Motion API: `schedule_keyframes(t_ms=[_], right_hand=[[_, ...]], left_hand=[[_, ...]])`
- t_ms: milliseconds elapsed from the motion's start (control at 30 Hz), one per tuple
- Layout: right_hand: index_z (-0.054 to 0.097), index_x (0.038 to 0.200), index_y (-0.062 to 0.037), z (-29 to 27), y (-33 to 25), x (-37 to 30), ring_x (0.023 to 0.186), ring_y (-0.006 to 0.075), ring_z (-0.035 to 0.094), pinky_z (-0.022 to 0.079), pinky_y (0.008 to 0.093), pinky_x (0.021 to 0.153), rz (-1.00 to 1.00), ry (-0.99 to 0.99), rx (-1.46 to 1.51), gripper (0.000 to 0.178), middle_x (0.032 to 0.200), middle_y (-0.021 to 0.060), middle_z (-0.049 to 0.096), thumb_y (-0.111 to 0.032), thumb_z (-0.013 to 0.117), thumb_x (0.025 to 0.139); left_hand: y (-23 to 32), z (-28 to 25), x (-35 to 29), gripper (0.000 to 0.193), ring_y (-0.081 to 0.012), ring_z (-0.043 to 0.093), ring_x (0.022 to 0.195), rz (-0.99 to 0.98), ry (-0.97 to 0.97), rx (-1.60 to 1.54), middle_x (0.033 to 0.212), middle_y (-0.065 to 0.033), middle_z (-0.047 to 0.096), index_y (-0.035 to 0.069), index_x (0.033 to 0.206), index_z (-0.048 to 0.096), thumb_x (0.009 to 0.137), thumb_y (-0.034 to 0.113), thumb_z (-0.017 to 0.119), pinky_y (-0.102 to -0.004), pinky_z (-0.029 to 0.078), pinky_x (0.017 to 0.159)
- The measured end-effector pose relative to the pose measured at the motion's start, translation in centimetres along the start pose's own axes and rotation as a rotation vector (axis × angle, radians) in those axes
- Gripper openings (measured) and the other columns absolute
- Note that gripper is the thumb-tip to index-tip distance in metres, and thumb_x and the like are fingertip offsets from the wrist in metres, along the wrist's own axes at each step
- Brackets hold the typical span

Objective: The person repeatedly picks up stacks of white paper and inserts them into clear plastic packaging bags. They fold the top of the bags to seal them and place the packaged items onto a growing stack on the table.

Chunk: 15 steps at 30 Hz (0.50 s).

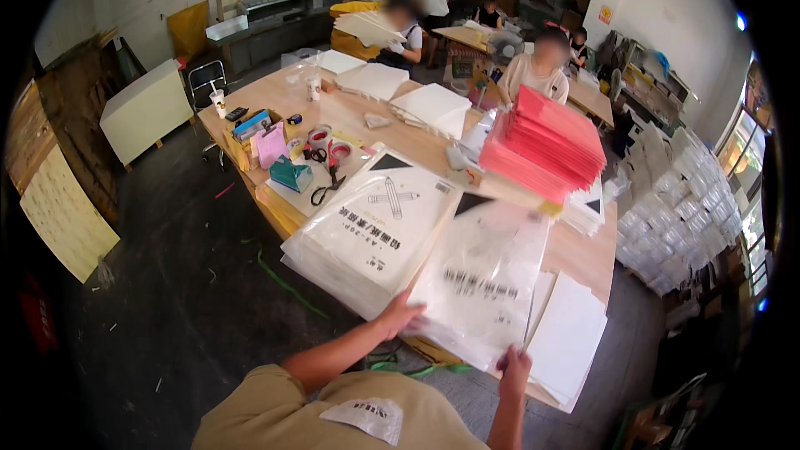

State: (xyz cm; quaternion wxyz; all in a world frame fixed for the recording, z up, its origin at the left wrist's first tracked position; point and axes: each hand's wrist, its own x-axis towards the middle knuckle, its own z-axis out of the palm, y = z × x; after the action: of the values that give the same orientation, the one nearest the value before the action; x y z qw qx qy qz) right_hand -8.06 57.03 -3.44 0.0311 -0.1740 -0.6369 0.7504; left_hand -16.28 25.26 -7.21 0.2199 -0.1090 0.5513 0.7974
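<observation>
A flat drawing-paper pack (479,283) in a see-through plastic sleeve, with dark print and a black corner, lies tilted at the table's near edge. My left hand (398,317) is closed on its near left corner, thumb on top. At the near right corner my right hand (514,368) pinches the sleeve's edge. Left of this pack, partly under its edge, stands a thick stack of similar sleeved packs (375,225), the top one printed with crossed pencils. White sheets (571,337) lie beside my right hand.
Pink-red sheets (542,146) are piled high across the table (333,129). Scissors (329,183), tape rolls (339,151) and small boxes (271,146) sit at the left. White paper stacks (431,108) lie farther back. Several people work beyond; wrapped bundles (679,208) stand at the right.
</observation>
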Motion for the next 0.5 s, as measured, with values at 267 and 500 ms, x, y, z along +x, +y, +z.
schedule_keyframes(t_ms=[267,500], right_hand=[[0.061,0.090,-0.0003,-2.9,5.7,-2.2,0.045,0.0149,0.051,0.041,0.0258,0.044,0.091,-0.062,0.028,0.021,0.057,0.0044,0.054,-0.019,0.055,0.098],[0.060,0.107,-0.0050,-7.4,13.1,-1.9,0.075,0.0209,0.065,0.052,0.0324,0.060,0.484,0.116,-0.038,0.035,0.093,0.0111,0.067,-0.039,0.055,0.099]], left_hand=[[-5.0,-1.9,-1.4,0.022,-0.0082,0.052,0.055,-0.123,0.033,0.022,0.092,-0.0093,0.070,0.004,0.114,0.057,0.095,0.013,0.062,-0.0228,0.043,0.046],[-7.7,-3.4,-2.0,0.036,-0.0082,0.048,0.048,-0.189,0.010,0.102,0.094,-0.0107,0.071,0.006,0.125,0.051,0.091,0.008,0.063,-0.0226,0.034,0.040]])
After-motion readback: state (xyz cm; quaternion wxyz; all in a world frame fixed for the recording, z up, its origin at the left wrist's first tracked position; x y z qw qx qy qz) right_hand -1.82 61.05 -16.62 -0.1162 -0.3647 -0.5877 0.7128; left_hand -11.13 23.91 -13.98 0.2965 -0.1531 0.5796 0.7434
